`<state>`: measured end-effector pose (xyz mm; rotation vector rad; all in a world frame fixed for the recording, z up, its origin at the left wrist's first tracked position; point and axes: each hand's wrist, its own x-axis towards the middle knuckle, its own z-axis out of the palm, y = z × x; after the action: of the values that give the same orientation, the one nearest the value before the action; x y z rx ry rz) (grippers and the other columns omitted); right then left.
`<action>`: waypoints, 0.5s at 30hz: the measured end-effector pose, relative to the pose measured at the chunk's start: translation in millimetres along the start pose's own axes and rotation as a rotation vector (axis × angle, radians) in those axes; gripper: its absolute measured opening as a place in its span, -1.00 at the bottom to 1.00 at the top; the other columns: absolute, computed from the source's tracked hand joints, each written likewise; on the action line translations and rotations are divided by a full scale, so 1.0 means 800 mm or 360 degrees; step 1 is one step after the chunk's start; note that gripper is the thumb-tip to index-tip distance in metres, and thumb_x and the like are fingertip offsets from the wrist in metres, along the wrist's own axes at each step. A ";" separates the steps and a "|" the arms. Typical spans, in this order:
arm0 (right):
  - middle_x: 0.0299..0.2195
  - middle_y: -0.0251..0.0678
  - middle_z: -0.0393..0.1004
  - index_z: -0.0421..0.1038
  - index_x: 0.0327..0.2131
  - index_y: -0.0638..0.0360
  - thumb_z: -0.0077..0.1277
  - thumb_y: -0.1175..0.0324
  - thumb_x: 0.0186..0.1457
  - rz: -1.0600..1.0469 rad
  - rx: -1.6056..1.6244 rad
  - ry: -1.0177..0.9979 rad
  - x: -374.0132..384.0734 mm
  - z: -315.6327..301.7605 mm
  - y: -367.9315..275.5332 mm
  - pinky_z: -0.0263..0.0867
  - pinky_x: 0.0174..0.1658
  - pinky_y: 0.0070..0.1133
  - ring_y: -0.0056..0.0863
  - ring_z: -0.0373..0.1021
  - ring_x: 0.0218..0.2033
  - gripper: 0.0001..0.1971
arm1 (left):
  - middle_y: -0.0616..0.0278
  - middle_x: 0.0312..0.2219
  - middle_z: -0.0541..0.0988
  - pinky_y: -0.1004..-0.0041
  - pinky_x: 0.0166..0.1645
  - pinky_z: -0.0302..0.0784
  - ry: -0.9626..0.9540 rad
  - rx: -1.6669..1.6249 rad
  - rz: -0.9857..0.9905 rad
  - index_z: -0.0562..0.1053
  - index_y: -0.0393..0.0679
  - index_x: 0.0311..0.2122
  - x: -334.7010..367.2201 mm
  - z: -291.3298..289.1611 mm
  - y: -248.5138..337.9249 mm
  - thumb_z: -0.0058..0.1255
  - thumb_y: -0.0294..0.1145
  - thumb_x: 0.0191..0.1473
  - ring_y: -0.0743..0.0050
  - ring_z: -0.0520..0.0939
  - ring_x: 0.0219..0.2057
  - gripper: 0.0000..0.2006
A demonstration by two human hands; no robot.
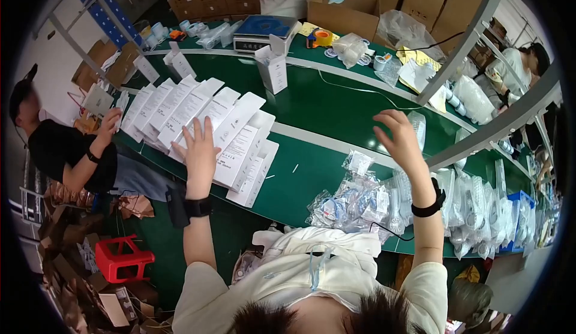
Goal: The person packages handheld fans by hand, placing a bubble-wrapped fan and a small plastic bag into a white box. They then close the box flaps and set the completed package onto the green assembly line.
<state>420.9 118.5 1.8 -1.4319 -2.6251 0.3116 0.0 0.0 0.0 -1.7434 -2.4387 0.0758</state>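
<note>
My left hand (pixel 200 151) lies over a row of slim white cartons (pixel 189 109), its fingers spread against their printed faces. The cartons lean on one another in a slanting stack, several with their end flaps raised. My right hand (pixel 397 137) is held up above the green bench, fingers curved and apart, with nothing visible in it. Just beside it, partly hidden, is a clear plastic-wrapped item (pixel 417 129). Below my right wrist lies a heap of small clear bags (pixel 354 199) with white and blue contents.
A white carton (pixel 273 73) stands open on the green belt (pixel 336 100). Behind it sits a scale (pixel 264 33). Bagged clear parts (pixel 480 205) crowd the right side near a metal frame post (pixel 465 43). A person (pixel 66 136) works at left; a red stool (pixel 124 258) is on the floor.
</note>
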 end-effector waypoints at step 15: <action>0.16 -0.19 -0.11 -0.24 0.19 -0.11 0.09 0.14 -0.12 -0.0162 0.2063 0.0200 -0.010 0.065 -0.057 -0.04 0.13 -0.40 -0.31 -0.04 0.15 -0.14 | -0.03 -0.04 0.12 0.28 -0.01 0.25 -0.0136 -0.2572 0.0804 0.05 -0.01 0.08 -0.018 0.015 0.269 0.26 -0.48 -0.38 0.11 0.29 -0.07 -0.15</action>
<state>376.9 81.4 -37.3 -0.7644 -1.6426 1.4610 204.2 57.1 -39.5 -2.6700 -1.8586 -2.2793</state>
